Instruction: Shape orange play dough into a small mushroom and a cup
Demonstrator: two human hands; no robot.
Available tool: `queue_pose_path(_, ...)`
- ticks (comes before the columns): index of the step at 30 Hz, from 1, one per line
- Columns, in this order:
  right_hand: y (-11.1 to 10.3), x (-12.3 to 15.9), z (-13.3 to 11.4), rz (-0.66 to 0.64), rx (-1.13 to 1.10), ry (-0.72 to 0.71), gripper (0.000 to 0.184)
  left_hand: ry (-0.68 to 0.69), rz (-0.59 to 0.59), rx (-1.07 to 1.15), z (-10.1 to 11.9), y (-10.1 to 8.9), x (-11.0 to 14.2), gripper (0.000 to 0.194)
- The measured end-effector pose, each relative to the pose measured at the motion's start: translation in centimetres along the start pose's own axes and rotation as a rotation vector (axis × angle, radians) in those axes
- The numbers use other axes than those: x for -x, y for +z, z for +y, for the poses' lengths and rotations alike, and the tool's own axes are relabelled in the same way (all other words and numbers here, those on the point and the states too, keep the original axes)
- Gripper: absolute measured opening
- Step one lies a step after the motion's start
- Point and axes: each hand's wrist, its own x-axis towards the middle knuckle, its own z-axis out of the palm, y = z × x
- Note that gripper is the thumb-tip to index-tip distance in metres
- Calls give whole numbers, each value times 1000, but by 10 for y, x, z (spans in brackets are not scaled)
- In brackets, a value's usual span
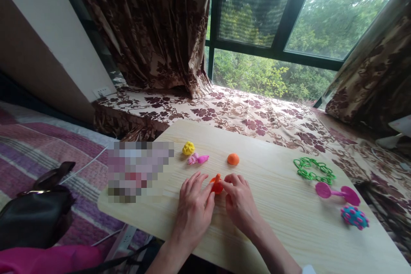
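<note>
**Small orange clay (218,187), likely soft**

My left hand (194,205) has its fingers loosely extended; my right hand (239,201) reaches in with the index finger, the others curled. Both index fingertips meet the clay, which lies between my hands at the table (282,205), a strip (218,177) standing up from it. I cannot tell whether either hand pinches it. I expect it light and easily dented, best held low by its sides. Just beyond is an orange lump (233,159); far left, a yellow ball (188,148) and pink piece (203,159); right, a green chain (302,173) and magenta dumbbell (350,195).
</note>
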Motion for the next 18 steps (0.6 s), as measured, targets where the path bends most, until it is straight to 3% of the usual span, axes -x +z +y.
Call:
queue_pose_path(8, 1, 1, -3, 5, 14, 16, 35, -11, -75, -108, 4, 6, 9, 36)
queue_pose_path(18, 3, 0, 2, -28, 6, 22, 40, 8, -69, -131, 5, 11, 9, 38)
